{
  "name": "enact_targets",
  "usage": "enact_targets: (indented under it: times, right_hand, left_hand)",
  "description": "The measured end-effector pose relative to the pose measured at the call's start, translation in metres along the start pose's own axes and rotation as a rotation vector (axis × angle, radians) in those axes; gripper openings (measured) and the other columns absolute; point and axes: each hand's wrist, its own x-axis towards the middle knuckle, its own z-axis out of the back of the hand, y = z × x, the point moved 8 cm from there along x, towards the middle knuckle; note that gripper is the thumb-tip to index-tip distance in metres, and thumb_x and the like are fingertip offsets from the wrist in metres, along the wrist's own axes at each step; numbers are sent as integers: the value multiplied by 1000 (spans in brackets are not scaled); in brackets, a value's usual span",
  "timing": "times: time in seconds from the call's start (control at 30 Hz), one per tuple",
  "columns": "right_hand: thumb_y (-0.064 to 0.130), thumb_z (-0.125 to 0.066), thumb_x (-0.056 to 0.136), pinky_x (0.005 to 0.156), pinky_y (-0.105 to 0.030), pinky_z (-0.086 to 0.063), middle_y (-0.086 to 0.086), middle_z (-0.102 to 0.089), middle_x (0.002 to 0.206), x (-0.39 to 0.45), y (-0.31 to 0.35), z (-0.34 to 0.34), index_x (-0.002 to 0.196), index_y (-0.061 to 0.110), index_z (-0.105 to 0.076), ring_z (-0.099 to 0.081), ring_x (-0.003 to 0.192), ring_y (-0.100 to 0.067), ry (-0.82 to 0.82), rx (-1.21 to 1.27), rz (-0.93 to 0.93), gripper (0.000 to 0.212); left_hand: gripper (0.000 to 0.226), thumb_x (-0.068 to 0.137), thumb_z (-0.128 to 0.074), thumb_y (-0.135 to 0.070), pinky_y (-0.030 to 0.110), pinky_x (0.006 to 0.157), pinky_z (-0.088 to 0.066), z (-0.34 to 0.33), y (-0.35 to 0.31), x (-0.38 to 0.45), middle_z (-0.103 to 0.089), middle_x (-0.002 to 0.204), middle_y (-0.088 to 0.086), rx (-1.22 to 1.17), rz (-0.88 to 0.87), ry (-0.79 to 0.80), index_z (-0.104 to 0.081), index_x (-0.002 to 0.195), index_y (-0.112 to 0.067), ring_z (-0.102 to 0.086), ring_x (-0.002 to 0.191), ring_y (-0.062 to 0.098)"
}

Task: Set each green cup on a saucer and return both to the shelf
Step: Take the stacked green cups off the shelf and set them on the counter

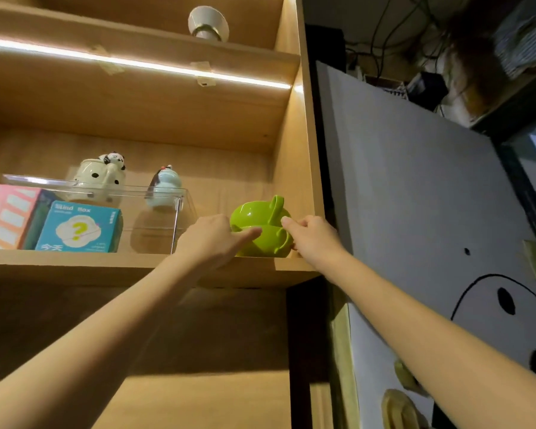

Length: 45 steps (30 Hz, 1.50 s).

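Two green cups are stacked at the right end of the wooden shelf (136,264). The upper cup (254,212) is tilted, handle up, and rests in the lower cup (266,243). My left hand (211,239) reaches up from the left, its index finger laid along the seam between the cups. My right hand (313,236) touches the stack from the right, fingertips at the lower cup's rim and handle. I cannot tell whether either hand has a firm grip. No saucer is in view.
A clear plastic box (155,224) stands just left of the cups, with a teal "Blind Box" carton (81,227) and a pink carton (3,215) beside it. A panda mug (99,178) and a penguin figure (164,187) sit behind. The cabinet side wall (304,181) is close on the right.
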Motion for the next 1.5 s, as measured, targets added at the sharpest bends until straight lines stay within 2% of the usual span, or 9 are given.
enact_targets:
  times: [0.1, 0.27, 0.53, 0.67, 0.77, 0.9, 1.17, 1.3, 1.5]
  right_hand:
    - [35, -37, 95, 49, -24, -33, -11, -56, 92, 6, 0, -3, 105, 2, -57, -50, 69, -16, -27, -66, -2, 40]
    - [32, -36, 96, 52, -21, -34, -14, -63, 106, 12, -3, -10, 109, 3, -58, -55, 84, -22, -59, -63, -16, 39]
    - [28, -47, 92, 75, -34, -48, 2, -58, 73, 7, -1, -6, 105, 2, -62, -51, 72, -16, -28, 136, -77, 32]
    - [26, -50, 91, 81, -33, -52, -10, -65, 90, -3, 6, 3, 106, 0, -61, -53, 80, -22, 31, 209, -100, 32]
    - [27, -50, 92, 96, -45, -50, -19, -63, 114, -14, 13, 11, 87, 3, -65, -64, 98, -31, 57, 225, -106, 28]
    - [28, -50, 92, 90, -38, -49, -18, -62, 117, -24, 31, 22, 75, 8, -65, -59, 107, -32, 63, 261, -75, 30]
    - [28, -53, 91, 79, -33, -49, -15, -65, 111, -60, 43, 31, 83, 7, -67, -61, 105, -33, 125, 368, -122, 26]
    - [27, -56, 89, 86, -36, -51, -12, -65, 111, -86, 41, 34, 79, 9, -68, -61, 104, -29, 171, 400, -162, 24]
    - [23, -57, 88, 93, -35, -49, -19, -65, 114, -148, 30, 32, 76, 9, -69, -57, 112, -36, 239, 454, -195, 22]
  left_hand:
    - [59, 78, -45, -63, 34, 74, -42, -21, 7, 12, -60, 82, 12, -176, 60, 173, -59, 79, -6, -55, 78, 27]
    - [58, 80, -53, -53, 36, 88, -45, -46, 9, 19, -62, 105, 14, -428, 108, 356, -56, 115, -6, -57, 91, 29]
    - [60, 76, -59, -53, 32, 77, -45, -38, 21, 18, -56, 85, 7, -391, 223, 368, -53, 109, -3, -54, 82, 21]
    - [50, 75, -62, -51, 23, 56, -40, -27, 16, 12, -50, 75, 1, -477, 217, 330, -51, 95, -6, -50, 73, 15]
    - [54, 68, -68, -52, 25, 58, -43, -15, 18, 5, -58, 83, 5, -556, 230, 293, -58, 88, -3, -55, 84, 21]
    - [90, 33, -83, -52, 36, 79, -53, 4, 16, -9, -68, 105, 19, -751, 283, 240, -62, 101, 3, -65, 99, 30]
    - [56, 50, -84, -31, 31, 74, -56, 42, 6, -41, -66, 98, 14, -872, 314, 168, -59, 90, 0, -65, 85, 21]
    - [89, 24, -83, -37, 34, 73, -57, 54, -1, -67, -68, 101, 15, -865, 320, 186, -60, 100, 3, -67, 89, 24]
    - [90, 21, -84, -38, 36, 83, -56, 47, 7, -130, -70, 102, 13, -892, 348, 248, -63, 101, -1, -68, 92, 23]
